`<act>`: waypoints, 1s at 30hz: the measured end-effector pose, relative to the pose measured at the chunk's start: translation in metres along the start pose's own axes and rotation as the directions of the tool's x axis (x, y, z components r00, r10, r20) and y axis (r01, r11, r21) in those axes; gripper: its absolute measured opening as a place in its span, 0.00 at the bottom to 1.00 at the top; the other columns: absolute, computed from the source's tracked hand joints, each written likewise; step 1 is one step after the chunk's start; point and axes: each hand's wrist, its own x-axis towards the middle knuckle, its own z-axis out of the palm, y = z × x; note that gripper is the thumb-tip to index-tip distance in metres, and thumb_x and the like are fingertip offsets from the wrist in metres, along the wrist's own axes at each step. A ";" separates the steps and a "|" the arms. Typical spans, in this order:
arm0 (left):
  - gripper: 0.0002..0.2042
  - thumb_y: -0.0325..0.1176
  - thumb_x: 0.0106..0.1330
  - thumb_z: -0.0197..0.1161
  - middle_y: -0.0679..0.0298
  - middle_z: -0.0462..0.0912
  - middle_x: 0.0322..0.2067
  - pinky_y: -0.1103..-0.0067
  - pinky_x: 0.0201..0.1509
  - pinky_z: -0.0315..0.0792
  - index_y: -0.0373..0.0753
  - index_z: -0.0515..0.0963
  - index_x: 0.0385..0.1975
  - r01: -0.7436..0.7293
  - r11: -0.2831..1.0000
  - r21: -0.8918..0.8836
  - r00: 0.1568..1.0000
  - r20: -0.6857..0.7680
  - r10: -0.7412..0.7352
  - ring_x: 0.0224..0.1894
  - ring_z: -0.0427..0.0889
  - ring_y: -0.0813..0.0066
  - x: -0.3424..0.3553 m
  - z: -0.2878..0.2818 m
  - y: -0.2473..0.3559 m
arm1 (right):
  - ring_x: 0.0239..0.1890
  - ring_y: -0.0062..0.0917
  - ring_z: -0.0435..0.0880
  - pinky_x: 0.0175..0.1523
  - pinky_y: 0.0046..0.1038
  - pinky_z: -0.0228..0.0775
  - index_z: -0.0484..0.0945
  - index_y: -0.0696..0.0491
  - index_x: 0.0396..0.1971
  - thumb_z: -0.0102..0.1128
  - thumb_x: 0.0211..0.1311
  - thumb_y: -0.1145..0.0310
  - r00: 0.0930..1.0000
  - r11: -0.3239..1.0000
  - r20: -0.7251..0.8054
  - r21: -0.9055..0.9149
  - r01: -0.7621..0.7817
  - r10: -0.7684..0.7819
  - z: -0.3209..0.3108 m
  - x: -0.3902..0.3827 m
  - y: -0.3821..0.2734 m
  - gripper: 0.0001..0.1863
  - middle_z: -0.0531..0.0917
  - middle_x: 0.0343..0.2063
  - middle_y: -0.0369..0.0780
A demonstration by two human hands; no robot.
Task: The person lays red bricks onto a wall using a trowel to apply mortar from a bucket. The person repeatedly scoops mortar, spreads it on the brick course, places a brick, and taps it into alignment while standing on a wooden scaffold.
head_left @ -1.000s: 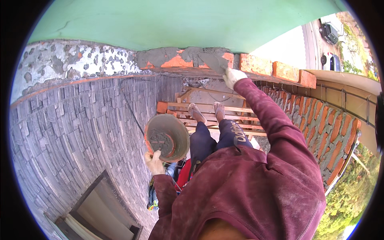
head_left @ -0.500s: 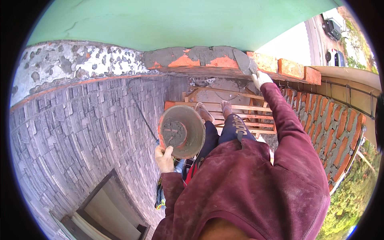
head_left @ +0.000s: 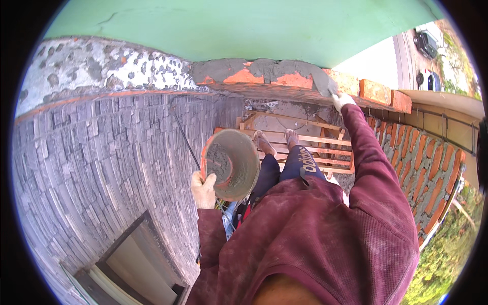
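My gloved left hand (head_left: 203,190) grips the rim of a round orange bucket (head_left: 243,170), thumb over its edge. Wet grey mortar (head_left: 218,161) lies in the bottom, and the inner wall is coated grey. Out in front, my gloved right hand (head_left: 342,101) is closed round the handle of a trowel (head_left: 323,83); the fingers cover most of that handle. Its grey blade lies against the top of a row of orange bricks (head_left: 297,80). Left of the blade, grey mortar (head_left: 291,67) covers much of the row, while the bricks (head_left: 375,92) to its right show bare orange faces.
My feet (head_left: 264,142) stand on a wooden slatted frame (head_left: 315,138). Grey stone-patterned wall (head_left: 117,147) with a framed opening (head_left: 140,251) runs along the left. A green wall (head_left: 244,30) rises behind the bricks. At right is a mortared brick wall (head_left: 424,173); parked vehicles (head_left: 427,46) show far below.
The trowel and my right hand have shifted slightly right along the bricks. My left hand and the bucket have moved a little upward in the picture. The whole view has shifted slightly.
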 end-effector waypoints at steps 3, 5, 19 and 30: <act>0.07 0.24 0.62 0.68 0.72 0.78 0.32 0.81 0.42 0.71 0.36 0.79 0.37 0.017 0.997 -0.080 1.000 -0.004 -0.017 0.35 0.73 0.83 0.023 -0.009 0.002 | 0.54 0.52 0.86 0.61 0.46 0.76 0.82 0.56 0.54 0.55 0.72 0.52 0.968 0.981 -0.160 -0.071 0.183 -0.192 0.009 -0.033 0.025 0.24 0.87 0.49 0.57; 0.09 0.22 0.62 0.68 0.71 0.81 0.36 0.83 0.45 0.72 0.36 0.79 0.40 0.012 0.949 -0.316 0.996 0.086 0.016 0.37 0.76 0.84 0.040 -0.010 0.009 | 0.48 0.51 0.86 0.55 0.44 0.78 0.76 0.54 0.50 0.65 0.67 0.63 0.905 0.930 -0.236 0.008 0.367 -0.354 0.009 -0.069 0.031 0.16 0.87 0.42 0.52; 0.11 0.29 0.63 0.72 0.69 0.82 0.38 0.79 0.49 0.74 0.36 0.80 0.43 -0.154 0.970 -0.189 0.830 0.507 0.231 0.41 0.78 0.81 0.120 0.010 0.154 | 0.36 0.45 0.91 0.36 0.44 0.85 0.71 0.58 0.57 0.67 0.61 0.68 0.484 0.414 0.036 -0.467 0.781 -0.874 -0.020 -0.248 -0.250 0.26 0.85 0.37 0.48; 0.14 0.27 0.59 0.72 0.70 0.80 0.38 0.79 0.48 0.74 0.36 0.81 0.44 -0.193 0.948 -0.253 0.828 0.476 0.296 0.40 0.77 0.81 0.113 -0.002 0.190 | 0.41 0.46 0.92 0.41 0.41 0.86 0.72 0.63 0.55 0.63 0.62 0.68 0.465 0.399 0.043 -0.448 0.800 -0.884 -0.064 -0.271 -0.265 0.24 0.86 0.40 0.53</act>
